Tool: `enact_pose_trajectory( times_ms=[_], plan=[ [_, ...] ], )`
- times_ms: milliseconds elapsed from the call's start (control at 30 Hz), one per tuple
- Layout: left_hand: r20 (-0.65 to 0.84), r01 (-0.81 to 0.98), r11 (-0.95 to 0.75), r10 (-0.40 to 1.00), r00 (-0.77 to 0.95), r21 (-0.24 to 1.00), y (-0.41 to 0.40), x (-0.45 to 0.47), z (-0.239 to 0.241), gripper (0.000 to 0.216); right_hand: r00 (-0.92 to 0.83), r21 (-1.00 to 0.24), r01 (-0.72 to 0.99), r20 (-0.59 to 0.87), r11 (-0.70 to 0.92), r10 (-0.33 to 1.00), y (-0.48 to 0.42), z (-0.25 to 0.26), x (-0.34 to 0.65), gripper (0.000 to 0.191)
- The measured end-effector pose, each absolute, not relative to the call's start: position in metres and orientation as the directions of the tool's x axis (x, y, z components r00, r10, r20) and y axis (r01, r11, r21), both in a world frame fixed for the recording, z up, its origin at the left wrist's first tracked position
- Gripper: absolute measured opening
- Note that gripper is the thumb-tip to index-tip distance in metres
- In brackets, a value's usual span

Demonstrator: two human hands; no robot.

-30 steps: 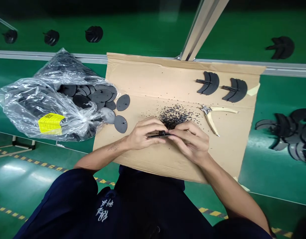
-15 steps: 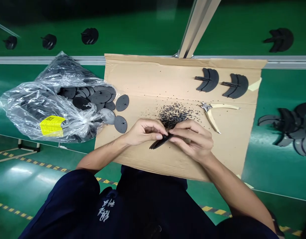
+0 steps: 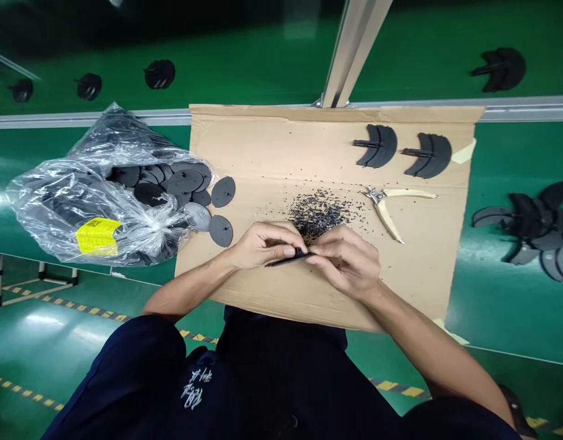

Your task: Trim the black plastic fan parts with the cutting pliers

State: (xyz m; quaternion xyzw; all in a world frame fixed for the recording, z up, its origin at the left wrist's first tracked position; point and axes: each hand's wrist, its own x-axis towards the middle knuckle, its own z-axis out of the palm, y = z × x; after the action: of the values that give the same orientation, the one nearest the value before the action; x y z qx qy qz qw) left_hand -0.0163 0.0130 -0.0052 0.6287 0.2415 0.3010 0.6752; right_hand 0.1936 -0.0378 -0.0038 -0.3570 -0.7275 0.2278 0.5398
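Between my hands is a thin black plastic part, seen nearly edge-on above the cardboard sheet. My left hand pinches a small raised bit on its upper side between thumb and fingers. On the other end, my right hand grips the edge with thumb and fingertips. My fingers cover much of the part. Just beyond lies a scatter of small black plastic bits. Nippers with cream handles rest to the right, their handles spread.
A clear plastic bag of black oval discs lies at left, a few discs outside it. Two curved black parts sit at the cardboard's back right. More black parts are piled on the green table at right. A metal post rises behind.
The black part has tipped from a slanted view to nearly flat and edge-on, and sits slightly further left. Both hands keep their grip; the whole view has shifted a little.
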Motion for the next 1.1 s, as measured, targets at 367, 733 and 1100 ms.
enact_pose_trajectory(
  times_ms=[367, 733, 1100],
  plan=[
    [-0.177, -0.139, 0.243, 0.911, 0.372, 0.960, 0.019, -0.008, -0.019, 0.049, -0.228, -0.685, 0.594, 0.358, 0.421, 0.905, -0.015, 0.009, 0.234, 0.027],
    [-0.168, -0.291, 0.244, 0.951, 0.261, 0.925, 0.037, -0.013, -0.019, 0.048, -0.273, -0.248, 0.918, 0.174, 0.311, 0.946, -0.006, 0.001, 0.329, 0.047],
    [-0.027, -0.109, 0.080, 0.907, 0.420, 0.991, 0.037, -0.021, -0.020, 0.041, -0.197, -0.736, 0.591, 0.266, 0.331, 0.944, 0.001, 0.016, 0.233, 0.032]
  ],
)
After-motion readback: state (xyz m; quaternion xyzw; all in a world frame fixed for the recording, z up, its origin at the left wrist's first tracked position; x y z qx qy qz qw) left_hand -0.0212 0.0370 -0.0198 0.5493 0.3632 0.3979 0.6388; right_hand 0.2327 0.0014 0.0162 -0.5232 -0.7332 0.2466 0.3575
